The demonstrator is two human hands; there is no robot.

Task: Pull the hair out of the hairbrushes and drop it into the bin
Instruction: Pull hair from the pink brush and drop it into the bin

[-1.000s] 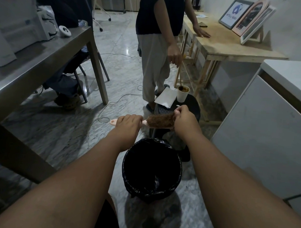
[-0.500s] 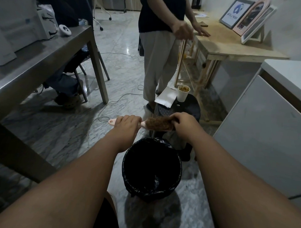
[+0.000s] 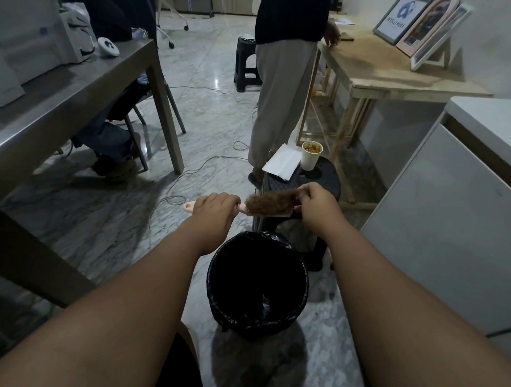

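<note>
left hand (image 3: 216,210) grips the pink hairbrush (image 3: 265,206) handle — right hand (image 3: 313,202) pinches the hair (image 3: 267,202) at the far end, above the bin (image 3: 258,283). a quick tug could fling strands past the rim.

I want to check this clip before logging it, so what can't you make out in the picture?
- Bin contents: head view, inside too dark behind the black liner.
- Brush bristles: head view, covered by hair.
- Right hand grip: head view, fingertips hidden behind the hand.
- Brush handle: head view, mostly wrapped by the left hand.
</note>
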